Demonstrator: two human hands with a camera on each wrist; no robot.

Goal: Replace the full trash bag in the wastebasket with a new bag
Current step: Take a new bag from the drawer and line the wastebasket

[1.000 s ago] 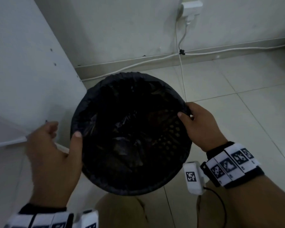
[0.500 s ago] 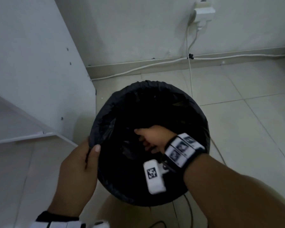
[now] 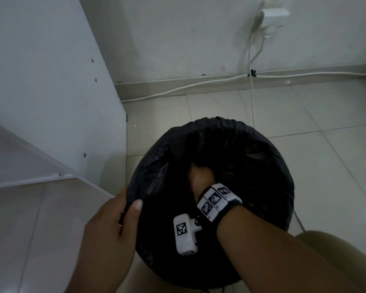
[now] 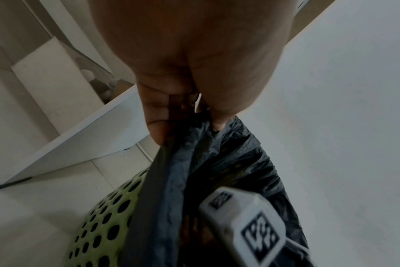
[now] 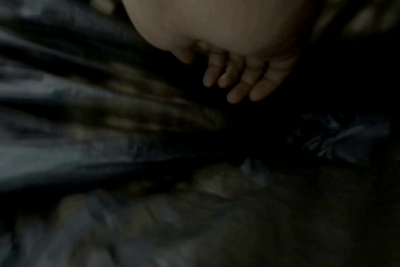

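The black trash bag (image 3: pixel 260 157), thin, soft and slippery, lines the green perforated wastebasket (image 4: pixel 107 222) on the floor, its rim pinched by the left hand (image 3: pixel 112 227), while the right hand (image 3: pixel 201 178), fingers apparently loose, presses inside; grasp gathered rim folds.

The trash bag (image 3: pixel 251 144) was black and crinkled; the wastebasket (image 4: pixel 103 225) beneath it was lime green — dotted with round dark holes. The wristband tags (image 3: pixel 215 200) were white with black square codes.
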